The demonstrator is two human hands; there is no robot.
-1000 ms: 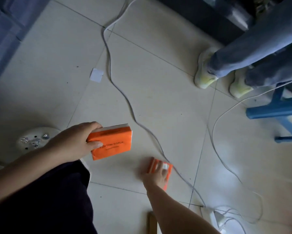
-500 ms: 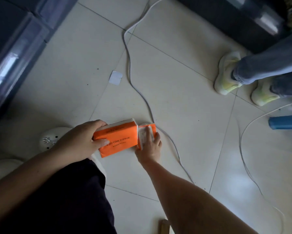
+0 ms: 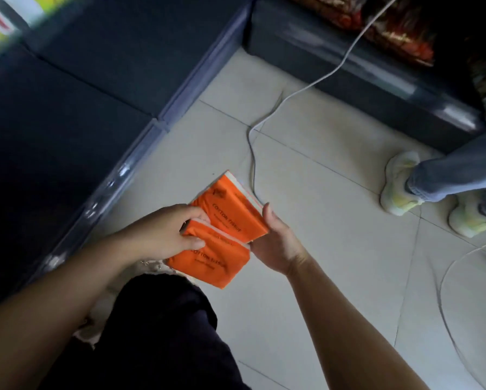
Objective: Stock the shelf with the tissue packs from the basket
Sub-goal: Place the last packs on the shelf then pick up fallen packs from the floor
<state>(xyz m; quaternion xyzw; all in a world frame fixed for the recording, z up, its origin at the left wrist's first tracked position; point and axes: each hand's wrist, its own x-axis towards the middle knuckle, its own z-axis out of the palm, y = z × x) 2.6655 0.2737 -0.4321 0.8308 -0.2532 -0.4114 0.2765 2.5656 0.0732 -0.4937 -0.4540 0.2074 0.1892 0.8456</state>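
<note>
1. Pale floor tiles [image 3: 320, 192] fill the head view beneath my hands. A dark shelf [image 3: 67, 114] runs along the left of my grip, and a second shelf unit [image 3: 334, 60] with snack bags [image 3: 399, 32] crosses the far side.
2. My left hand [image 3: 163, 235] is clamped on the near tissue pack [image 3: 211, 263], fingers curled over its top end. My right hand [image 3: 275, 243] holds the far tissue pack [image 3: 230, 212] from the right, thumb up along its edge. Its fingers are hidden underneath.
3. Both orange packs hang in the air between my palms. They touch, and the far one overlaps the near one's top edge. The basket is out of view.
4. I judge the step to be squaring the two packs into one bundle for the shelf. The soft wrappers will likely slide, so I should press inward evenly, line up the long edges, and keep a thumb on top before turning left.
5. The shelf's clear lip [image 3: 118, 175] sits close to the left of my left knuckles, so the packs must rise above it before I sweep across.
6. A white cable [image 3: 253, 153] lies on the tiles just beyond the far pack. Another person's shoes [image 3: 399, 187] stand well to the right of my right hand, with open tile between. My dark trouser leg [image 3: 163, 333] crowds the space under my wrists.
</note>
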